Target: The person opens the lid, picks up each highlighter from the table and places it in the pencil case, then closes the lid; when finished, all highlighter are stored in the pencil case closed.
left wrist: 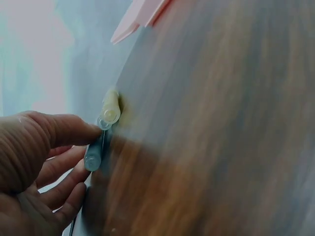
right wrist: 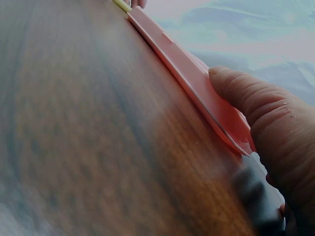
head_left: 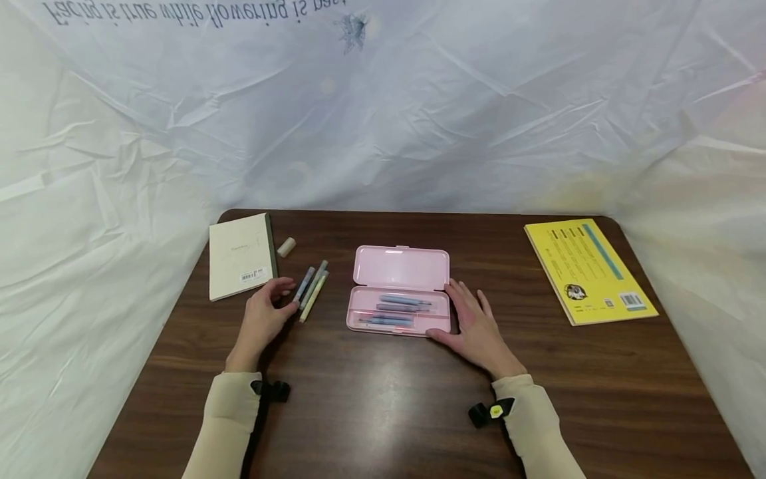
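Note:
In the head view a pink pencil case (head_left: 401, 267) lies with its lid back, several bluish pens (head_left: 405, 300) inside. My right hand (head_left: 475, 330) holds the case's right end, thumb at the near corner, fingers by the hinge side. The right wrist view shows that thumb (right wrist: 256, 101) over the case's edge (right wrist: 189, 81). Left of the case, a blue pen (head_left: 304, 282), a grey-green pen (head_left: 314, 279) and a yellow pen (head_left: 314, 299) lie together. My left hand (head_left: 263, 319) pinches the blue pen (left wrist: 92, 158) near its end, between thumb and fingers.
A cream notebook (head_left: 238, 256) lies at the far left, with a whitish eraser-like block (head_left: 286, 247) beside it. At the right is a yellow book (head_left: 589, 273). White sheeting (head_left: 383, 133) hangs behind and beside the brown wooden table (head_left: 383, 399).

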Motion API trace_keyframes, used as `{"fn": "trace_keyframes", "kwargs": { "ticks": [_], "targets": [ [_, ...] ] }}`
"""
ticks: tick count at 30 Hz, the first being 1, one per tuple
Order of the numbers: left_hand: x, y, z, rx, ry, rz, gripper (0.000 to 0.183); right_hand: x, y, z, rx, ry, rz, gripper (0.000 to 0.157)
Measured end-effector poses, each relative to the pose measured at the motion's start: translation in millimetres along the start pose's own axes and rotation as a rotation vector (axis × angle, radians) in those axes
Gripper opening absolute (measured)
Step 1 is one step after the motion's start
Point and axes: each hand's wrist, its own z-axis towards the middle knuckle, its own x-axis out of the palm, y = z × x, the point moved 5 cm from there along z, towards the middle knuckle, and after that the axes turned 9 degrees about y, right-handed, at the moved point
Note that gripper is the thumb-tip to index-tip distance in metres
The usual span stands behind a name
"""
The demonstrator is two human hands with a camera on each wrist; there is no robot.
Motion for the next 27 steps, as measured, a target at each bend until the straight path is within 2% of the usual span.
{"fn": "trace_keyframes", "kwargs": {
  "ticks": [6, 15, 27],
  "targets": [
    [2.4, -1.9, 1.5, 0.0, -0.024, 0.011, 0.044, -0.5, 0.3, 0.6, -0.003, -0.004, -0.004, 0.103],
    [1.2, -3.0, 8.3, 0.012, -0.1, 0.079, 0.038, -2.1, 0.8, 1.2, -0.001, -0.005, -0.002, 0.102],
    [-6.9, -12.4, 22.1, 0.033, -0.034, 0.265, 0.027, -0.6, 0.9, 0.5, -0.013, -0.018, -0.001, 0.103]
  ]
}}
